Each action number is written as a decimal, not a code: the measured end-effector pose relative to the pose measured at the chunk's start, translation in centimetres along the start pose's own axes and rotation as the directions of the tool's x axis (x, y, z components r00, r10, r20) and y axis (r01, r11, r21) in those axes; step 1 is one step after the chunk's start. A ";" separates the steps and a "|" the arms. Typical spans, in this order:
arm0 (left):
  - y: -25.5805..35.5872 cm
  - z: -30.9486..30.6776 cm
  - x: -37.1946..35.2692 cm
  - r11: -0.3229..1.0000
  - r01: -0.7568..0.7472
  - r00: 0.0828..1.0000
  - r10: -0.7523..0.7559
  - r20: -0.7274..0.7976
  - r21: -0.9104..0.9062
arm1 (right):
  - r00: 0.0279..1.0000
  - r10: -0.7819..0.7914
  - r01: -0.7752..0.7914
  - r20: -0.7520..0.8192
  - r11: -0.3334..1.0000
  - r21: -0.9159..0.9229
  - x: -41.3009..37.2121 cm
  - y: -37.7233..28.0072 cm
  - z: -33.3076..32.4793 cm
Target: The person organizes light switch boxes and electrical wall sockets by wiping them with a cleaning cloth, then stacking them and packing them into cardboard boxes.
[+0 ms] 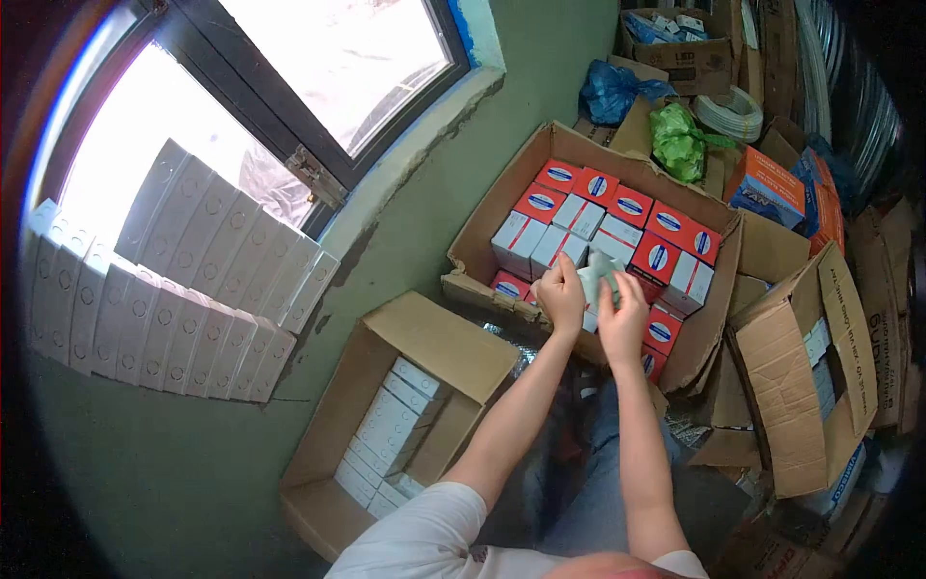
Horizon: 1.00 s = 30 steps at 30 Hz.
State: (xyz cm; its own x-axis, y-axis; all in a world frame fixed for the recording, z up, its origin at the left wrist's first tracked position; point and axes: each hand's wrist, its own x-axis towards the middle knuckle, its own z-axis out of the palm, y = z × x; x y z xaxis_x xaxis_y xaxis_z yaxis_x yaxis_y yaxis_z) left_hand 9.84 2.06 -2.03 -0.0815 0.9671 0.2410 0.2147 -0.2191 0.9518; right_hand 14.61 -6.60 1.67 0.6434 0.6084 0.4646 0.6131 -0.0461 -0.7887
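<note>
Above a large cardboard carton, my left hand and my right hand are close together. Between them is a small pale, greyish-green item, and the fingers of both hands are closed on it. Its exact form is too small to tell. Below and beyond the hands, the carton holds several red and white boxes, some with their red printed faces up and others showing white sides.
An open carton of white boxes stands at the lower left. White panels are stacked by the window. At the right are an opened carton, a green bag, a blue bag and a cable coil.
</note>
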 end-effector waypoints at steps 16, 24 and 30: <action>-1.6 0.4 -0.1 0.983 -0.028 0.998 0.038 0.052 -0.179 | 0.988 0.068 -0.076 -0.136 0.995 -0.057 0.8 2.7 -0.9; -1.3 0.3 0.1 0.987 0.152 0.986 -0.155 0.065 0.050 | 0.995 0.071 -0.069 -0.066 0.997 0.033 -0.5 0.0 0.7; -0.9 0.8 -0.3 0.930 0.241 0.961 -0.187 0.206 -0.279 | 0.910 0.372 -0.356 -0.182 0.927 0.114 0.6 5.9 -0.6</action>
State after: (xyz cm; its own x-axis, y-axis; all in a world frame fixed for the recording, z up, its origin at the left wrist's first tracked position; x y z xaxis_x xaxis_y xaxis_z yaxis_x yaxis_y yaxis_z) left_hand 10.42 2.06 -3.16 0.0824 0.9965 0.0147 -0.0916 -0.0071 0.9958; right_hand 18.86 -6.97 -2.51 0.8972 0.3922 0.2030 0.2872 -0.1689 -0.9429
